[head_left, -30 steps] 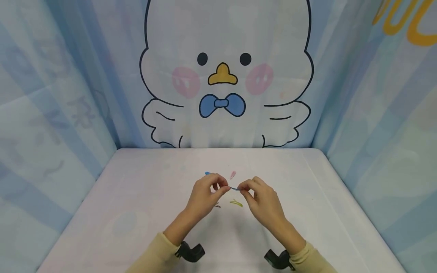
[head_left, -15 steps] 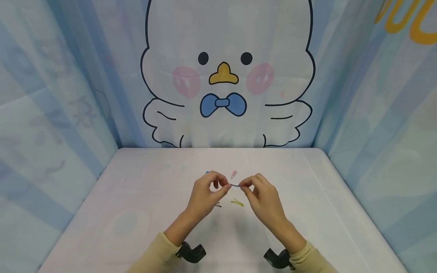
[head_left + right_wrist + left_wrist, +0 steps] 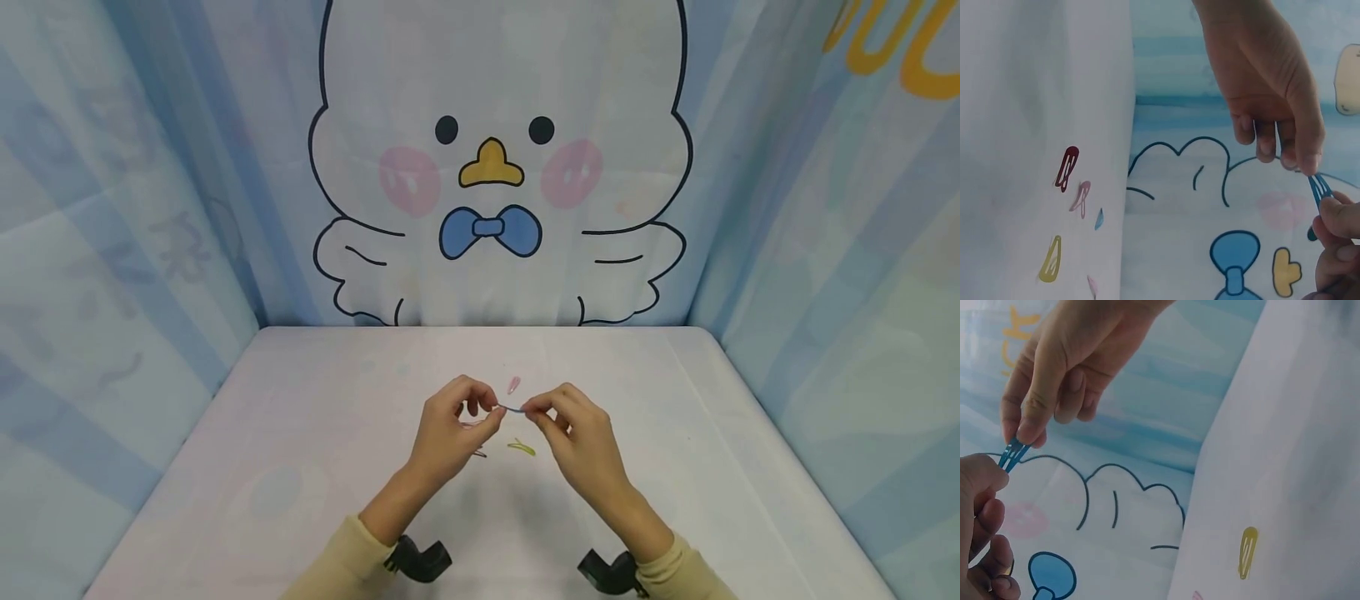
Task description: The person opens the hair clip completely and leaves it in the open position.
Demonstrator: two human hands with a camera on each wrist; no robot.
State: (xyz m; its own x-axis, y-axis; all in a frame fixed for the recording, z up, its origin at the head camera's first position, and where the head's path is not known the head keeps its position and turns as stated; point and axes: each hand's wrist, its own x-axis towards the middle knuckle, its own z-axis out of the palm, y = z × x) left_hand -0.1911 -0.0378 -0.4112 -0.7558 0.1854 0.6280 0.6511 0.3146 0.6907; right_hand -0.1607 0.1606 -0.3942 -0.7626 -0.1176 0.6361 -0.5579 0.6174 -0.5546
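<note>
A blue snap hair clip [image 3: 512,408] is held up over the table between both hands. My left hand [image 3: 448,427] pinches one end of it between thumb and forefinger. At the opposite end, the thumb and forefinger of my right hand [image 3: 583,442] grip it. The left wrist view shows the clip's slotted blue frame [image 3: 1014,454], its ends covered by fingertips. Below the hands lie a yellow-green hair clip [image 3: 522,448], a dark red one [image 3: 1067,167] and a pink one [image 3: 1080,199].
Farther back on the white table [image 3: 337,433] lies another pink clip [image 3: 513,384]. A second blue clip [image 3: 1099,219] shows in the right wrist view; the left hand hides it in the head view. Behind the table hangs a curtain [image 3: 487,292] with a cartoon bird.
Both hands keep hold of the blue clip and have shifted only slightly. The other blue clip on the table has passed out of sight behind the left hand in the head view.
</note>
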